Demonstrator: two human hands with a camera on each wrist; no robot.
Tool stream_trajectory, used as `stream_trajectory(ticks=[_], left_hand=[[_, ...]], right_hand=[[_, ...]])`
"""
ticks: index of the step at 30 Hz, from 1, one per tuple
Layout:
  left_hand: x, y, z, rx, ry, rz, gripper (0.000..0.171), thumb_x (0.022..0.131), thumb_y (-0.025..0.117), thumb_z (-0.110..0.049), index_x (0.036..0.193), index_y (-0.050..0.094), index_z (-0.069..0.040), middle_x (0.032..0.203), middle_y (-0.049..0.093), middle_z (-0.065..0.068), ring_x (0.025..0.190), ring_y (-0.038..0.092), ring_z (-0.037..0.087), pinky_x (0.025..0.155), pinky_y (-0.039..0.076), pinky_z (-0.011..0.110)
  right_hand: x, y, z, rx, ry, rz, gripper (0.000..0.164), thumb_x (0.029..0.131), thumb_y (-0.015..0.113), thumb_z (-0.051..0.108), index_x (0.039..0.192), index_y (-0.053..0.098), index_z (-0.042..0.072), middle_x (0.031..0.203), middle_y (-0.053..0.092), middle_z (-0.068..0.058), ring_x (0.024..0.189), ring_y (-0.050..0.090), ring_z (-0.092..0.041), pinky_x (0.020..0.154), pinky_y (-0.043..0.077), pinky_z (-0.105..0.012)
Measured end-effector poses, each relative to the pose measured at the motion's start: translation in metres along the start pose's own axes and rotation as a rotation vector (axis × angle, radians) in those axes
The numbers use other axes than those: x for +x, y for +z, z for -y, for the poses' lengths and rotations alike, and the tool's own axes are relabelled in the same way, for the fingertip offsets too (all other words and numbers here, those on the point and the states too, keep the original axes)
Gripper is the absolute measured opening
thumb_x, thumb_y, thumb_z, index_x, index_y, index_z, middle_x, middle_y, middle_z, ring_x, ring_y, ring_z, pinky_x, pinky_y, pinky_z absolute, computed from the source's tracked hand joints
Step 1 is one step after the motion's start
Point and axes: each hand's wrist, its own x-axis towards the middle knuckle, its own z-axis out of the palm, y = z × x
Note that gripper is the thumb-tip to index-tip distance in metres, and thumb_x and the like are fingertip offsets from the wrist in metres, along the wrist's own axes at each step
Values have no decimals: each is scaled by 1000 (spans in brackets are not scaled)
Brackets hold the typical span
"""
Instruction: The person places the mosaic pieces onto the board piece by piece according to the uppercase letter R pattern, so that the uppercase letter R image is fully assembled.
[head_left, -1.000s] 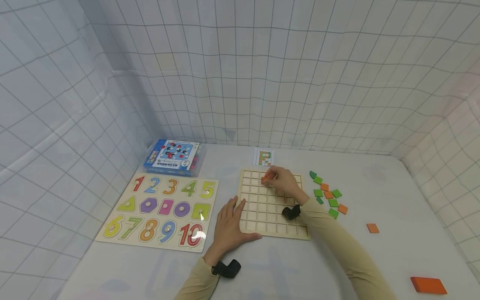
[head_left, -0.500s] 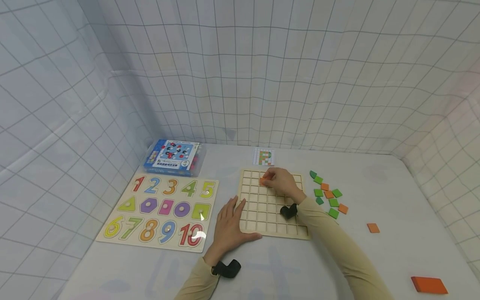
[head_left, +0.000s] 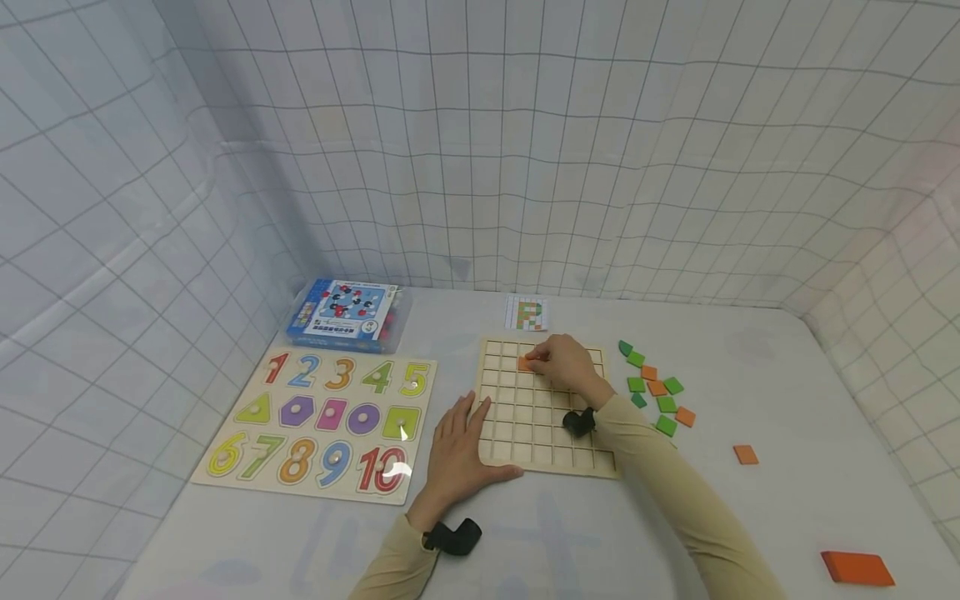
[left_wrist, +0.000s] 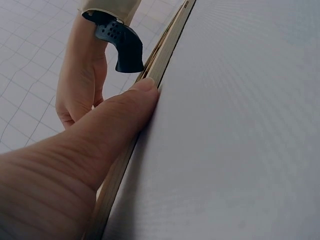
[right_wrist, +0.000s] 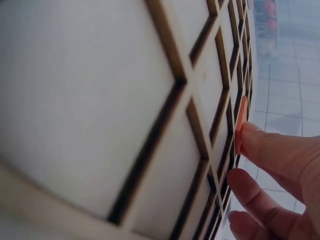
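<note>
A wooden grid board (head_left: 513, 433) lies in front of me in the head view. My right hand (head_left: 566, 365) is over its far part, pinching a square orange tile (head_left: 522, 364) low in the grid. The right wrist view has fingertips against this orange tile (right_wrist: 240, 125), right at the grid ridges; part of the tile is behind them. My left hand (head_left: 457, 450) rests spread at the board's near left corner, fingers along the left side, thumb by the front edge. In the left wrist view the thumb lies along the board's wooden edge (left_wrist: 117, 185).
Right of the board lie several green tiles (head_left: 667, 426) and orange tiles (head_left: 686, 417), with one orange tile (head_left: 746, 455) farther off. An orange block (head_left: 857, 569) is near right. A pattern card (head_left: 527, 313) lies behind the board. A number puzzle (head_left: 318, 425) and boxed set (head_left: 347, 315) are left.
The orange tile has gone from tilted in my right fingers to lying flatter on the grid, slightly farther left. My left hand has stayed in place.
</note>
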Motion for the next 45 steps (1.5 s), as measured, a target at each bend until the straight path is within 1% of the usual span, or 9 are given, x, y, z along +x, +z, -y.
stream_trajectory(ticks=[3, 7, 16, 20, 23, 29, 37, 41, 45], left_hand=[[0, 0, 0, 2, -21, 27, 108, 61, 77, -63, 145, 38, -7, 150, 27, 17, 137, 21, 34, 108, 19, 50], [0, 0, 0, 10, -34, 43, 109, 61, 76, -65, 146, 36, -8, 151, 25, 16, 138, 20, 32, 109, 18, 49], [0, -1, -1, 10, -30, 33, 109, 61, 76, -65, 145, 38, -7, 150, 26, 17, 137, 21, 34, 108, 19, 50], [1, 0, -1, 13, -33, 38, 109, 61, 76, -65, 145, 37, -8, 150, 26, 17, 137, 21, 33, 108, 19, 50], [1, 0, 0, 13, -36, 42, 110, 61, 76, -65, 146, 36, -8, 150, 25, 16, 137, 20, 33, 109, 18, 49], [1, 0, 0, 11, -34, 36, 110, 61, 76, -66, 146, 36, -8, 151, 25, 16, 138, 20, 32, 109, 18, 49], [0, 0, 0, 7, -29, 32, 110, 61, 76, -65, 146, 36, -8, 150, 26, 17, 137, 21, 33, 109, 18, 49], [0, 0, 0, 5, -30, 30, 110, 61, 76, -65, 146, 36, -8, 150, 26, 17, 137, 21, 33, 109, 18, 49], [0, 0, 0, 10, -31, 32, 110, 61, 76, -65, 146, 36, -8, 150, 26, 17, 137, 20, 33, 109, 18, 49]], right_hand=[[-1, -1, -1, -6, -32, 9, 21, 90, 68, 24, 105, 75, 11, 103, 69, -6, 89, 64, -22, 75, 53, -38], [-2, -3, -3, 14, -78, 30, 23, 90, 67, 22, 108, 73, 9, 103, 69, -7, 89, 63, -22, 76, 52, -39], [-6, -5, -11, 60, -156, 88, 31, 91, 65, 22, 118, 67, 6, 96, 61, -4, 86, 56, -19, 74, 49, -36], [-9, -7, -15, 117, -188, 67, 31, 91, 65, 22, 118, 67, 5, 97, 62, -4, 84, 56, -18, 74, 49, -36], [-13, -11, -19, 163, -211, 9, 29, 93, 64, 20, 116, 67, 3, 99, 64, -6, 85, 58, -19, 74, 49, -38], [-23, -25, -35, 206, -177, -174, 30, 93, 63, 19, 116, 66, 0, 107, 64, -13, 91, 59, -27, 73, 50, -43], [-34, -46, -73, 136, -98, -452, 35, 90, 67, 20, 116, 64, -3, 108, 64, -19, 90, 57, -34, 73, 47, -47], [-43, -57, -87, 107, -24, -518, 37, 91, 66, 23, 118, 63, -2, 112, 62, -20, 93, 55, -36, 75, 45, -48], [-54, -66, -95, 93, 54, -523, 41, 92, 65, 27, 122, 62, -1, 117, 60, -21, 98, 53, -38, 74, 45, -51]])
